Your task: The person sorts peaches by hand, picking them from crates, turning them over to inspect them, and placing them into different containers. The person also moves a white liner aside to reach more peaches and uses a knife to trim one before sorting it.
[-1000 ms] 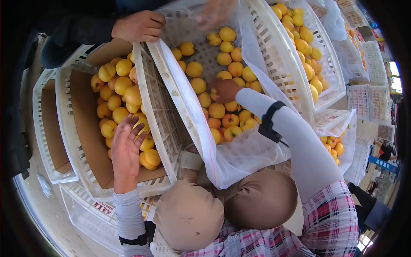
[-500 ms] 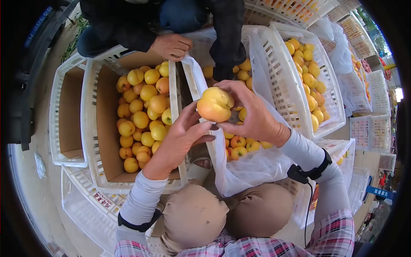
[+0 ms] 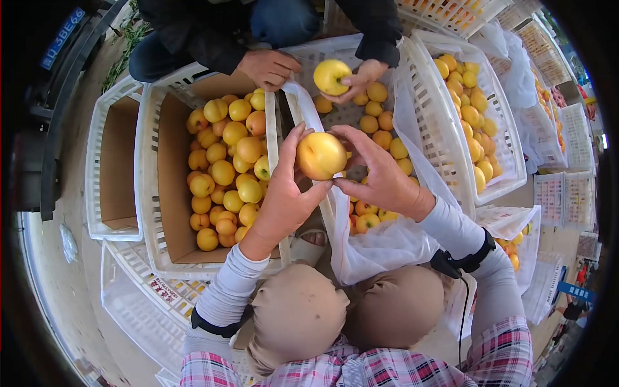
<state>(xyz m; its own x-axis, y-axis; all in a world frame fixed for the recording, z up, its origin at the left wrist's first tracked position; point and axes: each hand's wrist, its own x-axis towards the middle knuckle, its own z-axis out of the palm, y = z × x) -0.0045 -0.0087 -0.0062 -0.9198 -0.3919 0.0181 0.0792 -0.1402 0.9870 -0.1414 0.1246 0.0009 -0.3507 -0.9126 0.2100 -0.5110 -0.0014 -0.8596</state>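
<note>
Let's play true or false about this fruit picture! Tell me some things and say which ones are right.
1. The left hand and the right hand hold one yellow fruit between them. True.
2. The other person's hand across the crates holds nothing. False: it holds a second fruit.
3. The crate beside the left hand is lined with cardboard. True.
4. The fruit piled in that crate is purple. False: the pile is yellow and orange.
</note>
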